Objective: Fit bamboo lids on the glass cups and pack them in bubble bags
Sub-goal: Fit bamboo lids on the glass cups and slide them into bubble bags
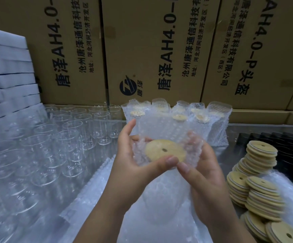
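Note:
A glass cup topped with a round bamboo lid [163, 150] sits inside a clear bubble bag [161, 128] that I hold up at the centre. My left hand [133, 160] grips the bag's left side, thumb on the lid's near edge. My right hand [200, 174] grips the right side, fingers behind the wrap. The bag's open top stands above the lid. Several packed cups in bubble bags [191, 116] stand in a row behind. Many bare glass cups [58, 137] crowd the left. Stacks of bamboo lids [257, 186] lie at the right.
Large printed cardboard boxes [142, 50] form a wall at the back. White foam sheets [7, 72] are stacked at the far left. Loose bubble bags [93, 186] lie flat below my hands. A black ribbed tray [289, 144] sits behind the lids.

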